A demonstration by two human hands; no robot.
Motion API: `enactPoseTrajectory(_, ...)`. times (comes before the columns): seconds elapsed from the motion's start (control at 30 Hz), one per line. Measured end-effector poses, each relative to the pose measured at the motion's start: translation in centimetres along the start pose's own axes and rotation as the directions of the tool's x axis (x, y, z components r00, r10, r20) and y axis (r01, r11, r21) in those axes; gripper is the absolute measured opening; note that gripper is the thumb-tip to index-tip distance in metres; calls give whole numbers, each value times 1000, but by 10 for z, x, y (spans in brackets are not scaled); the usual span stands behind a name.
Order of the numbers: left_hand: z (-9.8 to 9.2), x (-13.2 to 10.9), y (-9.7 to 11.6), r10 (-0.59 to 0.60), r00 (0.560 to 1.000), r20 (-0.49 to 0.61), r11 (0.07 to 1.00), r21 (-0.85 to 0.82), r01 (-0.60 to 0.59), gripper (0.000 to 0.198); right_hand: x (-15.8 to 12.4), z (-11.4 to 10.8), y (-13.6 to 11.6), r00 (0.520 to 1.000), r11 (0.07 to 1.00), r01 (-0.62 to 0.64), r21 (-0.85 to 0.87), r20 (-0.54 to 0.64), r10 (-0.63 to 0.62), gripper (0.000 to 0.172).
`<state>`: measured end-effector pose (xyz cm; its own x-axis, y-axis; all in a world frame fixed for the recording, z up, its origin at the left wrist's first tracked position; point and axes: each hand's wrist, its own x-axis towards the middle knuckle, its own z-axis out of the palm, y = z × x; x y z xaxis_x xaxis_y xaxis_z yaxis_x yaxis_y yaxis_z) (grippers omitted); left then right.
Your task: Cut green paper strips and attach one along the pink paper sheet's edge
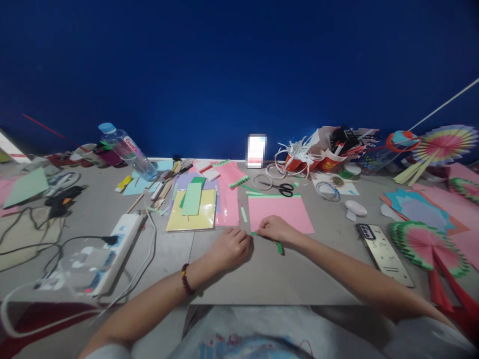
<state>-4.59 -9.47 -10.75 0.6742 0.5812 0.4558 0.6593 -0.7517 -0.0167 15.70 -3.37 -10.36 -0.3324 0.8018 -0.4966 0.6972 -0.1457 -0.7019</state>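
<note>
A pink paper sheet (282,212) lies flat in front of me, with a green strip (273,195) along its far edge. At the sheet's near edge, my right hand (277,229) is closed in a pinch on a narrow green paper strip (280,247), whose end sticks out below the palm. My left hand (231,247) rests on the table just left of it, fingers curled; whatever may be under its fingertips is hidden. A small pale green scrap (244,214) lies beyond the left hand.
Black scissors (286,189) lie behind the pink sheet. Left are a yellow paper pack (175,217), a power strip (118,254) with cables and a leaning plastic bottle (130,152). To the right lie a phone (385,254) and a pink-green paper fan (430,247).
</note>
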Motion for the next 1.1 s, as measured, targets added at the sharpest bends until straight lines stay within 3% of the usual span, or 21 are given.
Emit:
enactPoseTrajectory(0.23, -3, -1, -2, -74, 997, 5, 995, -63, 74, 15, -1, -1, -2, 1000, 1000, 2, -22, 1, -2, 17)
enactPoseTrajectory(0.5, -1, -2, 2, 11, 999, 42, 996, -84, -7, 19, -2, -2, -5, 1000, 999, 12, -37, -9, -12, 17)
enactPoseTrajectory(1.1, 0, 0, 5, -23, 1000, 10, 999, -36, 23, 21, -3, -3, -7, 998, 998, -46, -53, 40, 48, 16)
